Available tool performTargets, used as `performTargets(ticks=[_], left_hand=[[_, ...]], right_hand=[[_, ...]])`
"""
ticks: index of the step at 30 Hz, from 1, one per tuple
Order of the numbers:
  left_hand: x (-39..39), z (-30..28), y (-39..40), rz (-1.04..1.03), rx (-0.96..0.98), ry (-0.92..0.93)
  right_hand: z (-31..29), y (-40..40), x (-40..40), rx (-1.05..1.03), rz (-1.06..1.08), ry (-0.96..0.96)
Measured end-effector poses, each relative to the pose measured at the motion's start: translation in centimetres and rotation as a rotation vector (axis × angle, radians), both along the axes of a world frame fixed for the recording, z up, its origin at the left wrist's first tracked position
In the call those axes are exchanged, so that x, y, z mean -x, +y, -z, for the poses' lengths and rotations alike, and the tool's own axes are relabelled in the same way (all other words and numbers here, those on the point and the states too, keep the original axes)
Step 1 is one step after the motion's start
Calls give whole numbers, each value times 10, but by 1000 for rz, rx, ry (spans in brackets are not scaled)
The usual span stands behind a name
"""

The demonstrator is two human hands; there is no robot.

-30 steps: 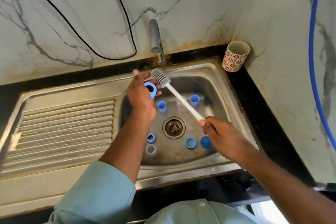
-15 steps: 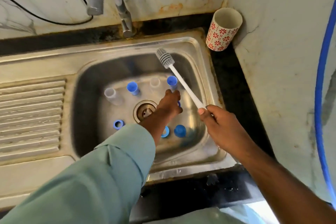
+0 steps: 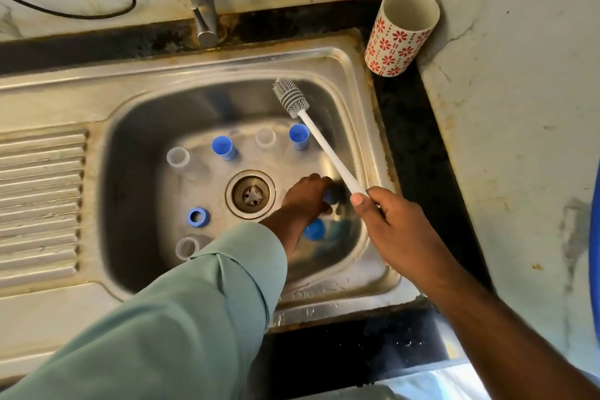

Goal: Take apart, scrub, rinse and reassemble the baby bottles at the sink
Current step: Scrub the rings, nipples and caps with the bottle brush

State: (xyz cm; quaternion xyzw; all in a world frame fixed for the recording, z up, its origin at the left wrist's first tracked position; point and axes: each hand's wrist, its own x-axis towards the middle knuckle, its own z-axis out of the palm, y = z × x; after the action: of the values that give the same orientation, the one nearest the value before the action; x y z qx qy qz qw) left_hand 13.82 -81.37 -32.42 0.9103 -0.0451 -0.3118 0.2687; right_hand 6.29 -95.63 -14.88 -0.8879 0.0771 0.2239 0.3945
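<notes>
Down on the sink point(image 3: 352, 81) floor, left hand point(image 3: 306, 196) curls around a blue bottle part point(image 3: 331, 195); right hand point(image 3: 386, 224) grips the white, grey-bristled bottle brush point(image 3: 319, 136).

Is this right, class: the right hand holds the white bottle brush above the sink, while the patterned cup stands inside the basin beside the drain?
One detail is wrong. The right hand does hold the white bottle brush above the sink, but the patterned cup stands on the dark counter at the sink's back right corner, outside the basin and well away from the drain. The head view shows this.
</notes>
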Motion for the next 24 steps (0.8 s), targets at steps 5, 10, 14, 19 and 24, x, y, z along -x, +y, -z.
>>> performTargets(ticks=[5, 10, 14, 19, 24], left_hand=[[2, -11, 16, -21, 10, -72], [14, -41, 74, -313, -20, -248], [19, -48, 134, -609, -71, -213], [0, -50, 155, -621, -74, -308], [-6, -36, 136, -347, -166, -205]], right_hand=[[-5, 7, 5, -11, -23, -12], [-12, 25, 11, 15, -100, 3], [-10, 47, 13, 56, -129, 43], [-3, 69, 13, 95, -127, 79], [1, 71, 16, 85, -67, 76]])
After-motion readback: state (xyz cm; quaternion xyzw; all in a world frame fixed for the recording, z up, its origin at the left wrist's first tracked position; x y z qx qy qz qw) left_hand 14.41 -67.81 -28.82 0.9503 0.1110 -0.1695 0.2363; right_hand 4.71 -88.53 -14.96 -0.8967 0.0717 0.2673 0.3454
